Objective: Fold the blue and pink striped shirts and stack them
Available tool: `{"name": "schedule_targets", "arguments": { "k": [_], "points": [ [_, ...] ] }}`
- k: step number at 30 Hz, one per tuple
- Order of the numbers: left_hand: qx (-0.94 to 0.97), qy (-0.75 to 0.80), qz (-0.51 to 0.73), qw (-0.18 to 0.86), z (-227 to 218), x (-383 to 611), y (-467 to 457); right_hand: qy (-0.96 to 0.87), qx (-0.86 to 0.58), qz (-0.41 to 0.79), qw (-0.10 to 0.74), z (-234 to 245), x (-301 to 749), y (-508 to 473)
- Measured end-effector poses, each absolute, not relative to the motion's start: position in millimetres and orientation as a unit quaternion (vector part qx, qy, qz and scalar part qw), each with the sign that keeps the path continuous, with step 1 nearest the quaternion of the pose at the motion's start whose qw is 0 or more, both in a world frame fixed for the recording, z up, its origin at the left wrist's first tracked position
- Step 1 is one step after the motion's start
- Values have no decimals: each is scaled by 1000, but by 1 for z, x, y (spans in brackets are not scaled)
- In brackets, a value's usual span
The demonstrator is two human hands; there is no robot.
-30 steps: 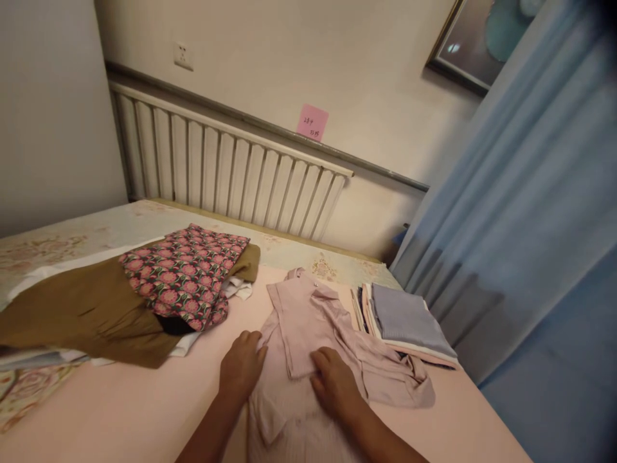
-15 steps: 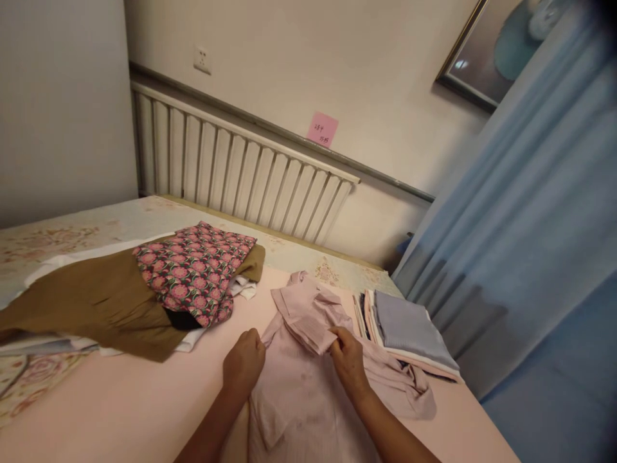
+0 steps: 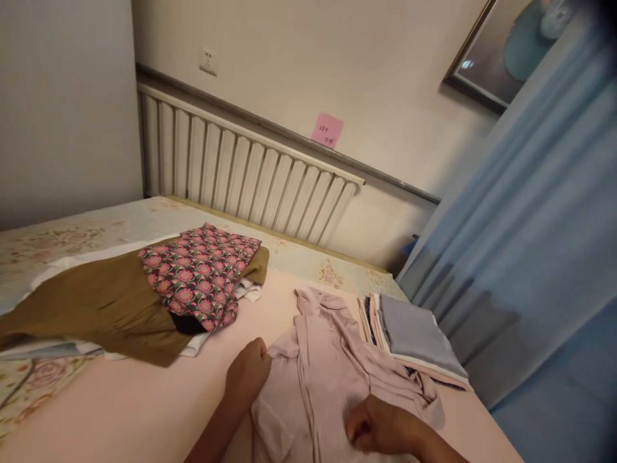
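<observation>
A pale pink button-up shirt (image 3: 332,366) lies spread on the pink cloth, collar toward the wall. My left hand (image 3: 248,373) is closed on the shirt's left edge near the shoulder. Over the lower front of the shirt, my right hand (image 3: 383,424) has its fingers curled in; whether fabric is pinched in them is hidden. One sleeve trails off to the right in loose wrinkles. The front button strip runs down the middle of the shirt, left of my right hand.
Folded clothes with a grey-blue piece (image 3: 419,328) on top are stacked at the right. At the left lie brown trousers (image 3: 106,305) and a flowered garment (image 3: 202,270). A radiator (image 3: 241,167) and a blue curtain (image 3: 520,231) stand beyond the bed.
My right hand has let go near the collar and moved down over the shirt front. The raised front panel now lies flatter. My left hand still grips the edge.
</observation>
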State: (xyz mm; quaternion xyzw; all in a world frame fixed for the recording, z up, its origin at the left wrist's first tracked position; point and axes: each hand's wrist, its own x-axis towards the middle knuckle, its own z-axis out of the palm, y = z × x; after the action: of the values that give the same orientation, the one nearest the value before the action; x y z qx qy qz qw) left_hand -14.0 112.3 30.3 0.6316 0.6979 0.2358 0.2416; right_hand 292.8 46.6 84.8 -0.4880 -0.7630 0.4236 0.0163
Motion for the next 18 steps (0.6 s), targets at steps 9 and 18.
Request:
{"name": "schedule_targets", "arguments": {
  "k": [9,18],
  "points": [
    [635,682,254,259,28,-13,112,-707,-640,240,182,88,239,195],
    [625,692,249,262,25,-10,111,-684,-709,75,156,74,197,337]
  ]
}}
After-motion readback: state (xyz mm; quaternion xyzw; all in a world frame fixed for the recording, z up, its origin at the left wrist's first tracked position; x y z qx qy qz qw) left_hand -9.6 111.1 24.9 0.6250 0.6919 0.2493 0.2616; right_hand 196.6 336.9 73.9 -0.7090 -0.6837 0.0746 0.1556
